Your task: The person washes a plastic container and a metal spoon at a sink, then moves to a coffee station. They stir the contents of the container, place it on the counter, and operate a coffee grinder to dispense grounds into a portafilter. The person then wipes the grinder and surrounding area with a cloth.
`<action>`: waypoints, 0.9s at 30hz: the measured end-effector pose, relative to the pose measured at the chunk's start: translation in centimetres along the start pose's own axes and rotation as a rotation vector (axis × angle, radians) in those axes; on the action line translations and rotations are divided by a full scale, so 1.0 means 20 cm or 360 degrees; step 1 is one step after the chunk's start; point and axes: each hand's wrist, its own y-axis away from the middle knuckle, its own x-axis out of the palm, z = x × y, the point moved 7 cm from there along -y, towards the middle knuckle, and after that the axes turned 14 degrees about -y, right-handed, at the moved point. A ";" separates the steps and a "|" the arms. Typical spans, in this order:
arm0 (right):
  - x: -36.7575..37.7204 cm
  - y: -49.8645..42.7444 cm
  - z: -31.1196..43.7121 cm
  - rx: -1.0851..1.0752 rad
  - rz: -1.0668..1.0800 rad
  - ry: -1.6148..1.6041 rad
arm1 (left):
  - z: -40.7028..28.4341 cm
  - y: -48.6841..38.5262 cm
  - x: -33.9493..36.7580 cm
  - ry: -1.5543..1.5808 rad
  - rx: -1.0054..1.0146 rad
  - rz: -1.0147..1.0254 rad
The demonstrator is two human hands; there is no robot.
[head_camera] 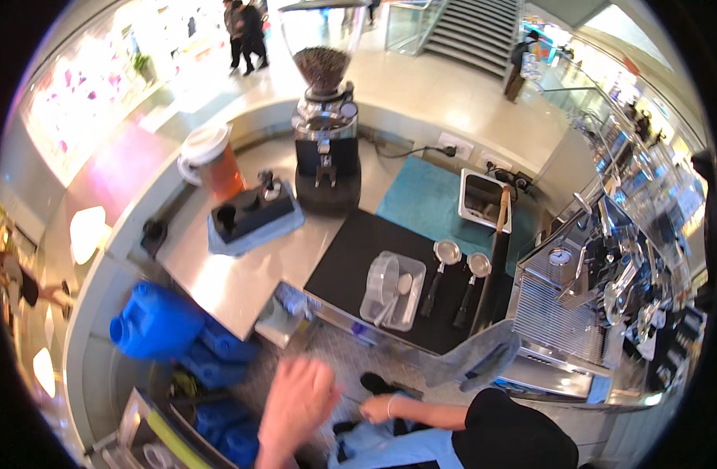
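Raised near the camera at the bottom centre, my left hand (pixel 299 393) is blurred, its fingers curled, with no object showing in it. My right hand (pixel 377 408), small and wearing a band at the wrist, hangs lower beside the blue apron (pixel 402 448); its palm side is hidden. Beyond the hands, a clear plastic tub (pixel 416 293) with cups and a spoon lies on a black mat (pixel 358 252). Two portafilters (pixel 447 253) (pixel 478 265) rest right of it. A coffee grinder (pixel 326 164) with beans in its hopper stands at the back of the counter.
An espresso machine (pixel 569 316) fills the right side, with a grey cloth (pixel 475 357) at its near corner. Blue jerrycans (pixel 153 322) stand low at left. A pitcher of amber liquid (pixel 220 170), a black box (pixel 253 214) on a cloth and a metal container (pixel 481 220) occupy the counter.
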 end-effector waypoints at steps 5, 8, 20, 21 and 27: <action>-0.52 0.30 0.13 -0.0062 -0.0609 0.0210 | -0.47 -0.29 -0.94 0.0279 0.0730 -0.1223; -0.75 0.51 0.12 -0.0174 -0.0891 -0.0088 | -0.60 -0.26 -1.07 0.0494 0.1093 -0.1418; -0.84 0.57 -0.06 0.0368 -0.1296 -0.0636 | 1.09 -0.67 0.11 -0.0130 -0.0538 -0.0101; -0.82 0.57 -0.07 0.0391 -0.1393 -0.0647 | 1.22 -0.65 0.22 -0.0180 -0.0578 0.0063; -0.79 0.57 -0.08 0.0653 -0.1672 -0.0581 | 1.67 -0.96 0.40 -0.0261 -0.0361 -0.0283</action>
